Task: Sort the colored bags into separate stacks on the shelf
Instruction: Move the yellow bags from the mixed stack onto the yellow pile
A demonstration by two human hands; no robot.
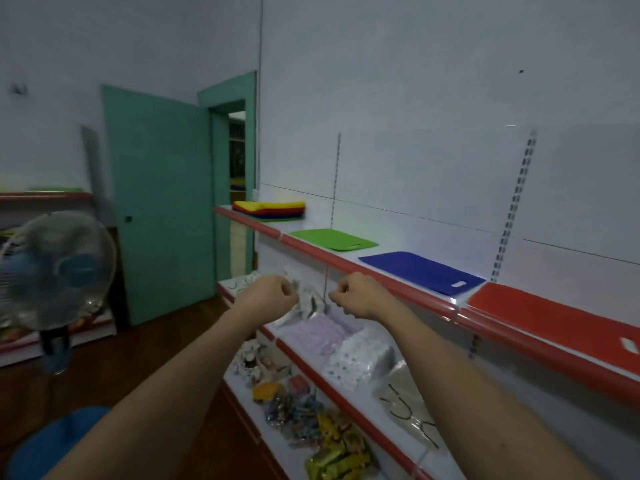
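On the top shelf (433, 299) a mixed stack of colored bags (270, 209), yellow on top, lies at the far left end. Further right along the shelf lie a green bag (334, 239), a blue bag (420, 271) and a red bag (554, 317), each flat and apart. My left hand (268, 294) and my right hand (356, 294) hover in front of the shelf edge, below the green bag, with fingers curled into loose fists. Nothing shows in either hand.
The lower shelves hold clear packets (353, 358), hair bands (408, 407) and small toys (304, 410). A standing fan (57, 268) is at the left, with a green door (162, 202) behind and a blue stool (52, 441) below.
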